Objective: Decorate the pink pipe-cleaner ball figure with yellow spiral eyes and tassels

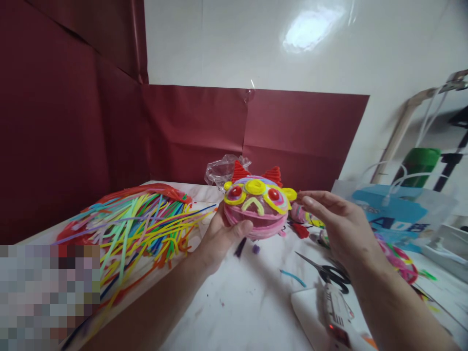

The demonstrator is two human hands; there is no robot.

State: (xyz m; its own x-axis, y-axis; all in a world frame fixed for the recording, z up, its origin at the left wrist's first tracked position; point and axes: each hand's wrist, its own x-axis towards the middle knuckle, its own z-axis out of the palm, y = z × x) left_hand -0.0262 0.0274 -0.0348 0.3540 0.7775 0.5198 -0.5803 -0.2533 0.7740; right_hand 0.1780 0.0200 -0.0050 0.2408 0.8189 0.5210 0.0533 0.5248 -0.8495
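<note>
A round pink animal head made of pipe cleaners (pixel 255 222) is held up over the table. It has red pointed ears, red eyes ringed in yellow and an open mouth. My left hand (pixel 228 236) grips its lower left side, thumb in front and the other fingers mostly hidden behind. Beside the yellow loop on its right is my right hand (pixel 334 219), fingers stretched out and thumb close to them; whether the fingertips touch the loop is unclear. Below the right hand lie black-handled scissors (pixel 325 274) and a white glue gun (pixel 334 309) with a lit red light.
Many coloured pipe cleaners (pixel 146 229) lie on a red plastic bag at left. Clear plastic wrapping (pixel 221 170) stands behind the head. A blue and white bag (pixel 391 209) and more pipe-cleaner pieces (pixel 397 258) are at right. A short blue piece (pixel 293 277) lies on the white table (pixel 223 317).
</note>
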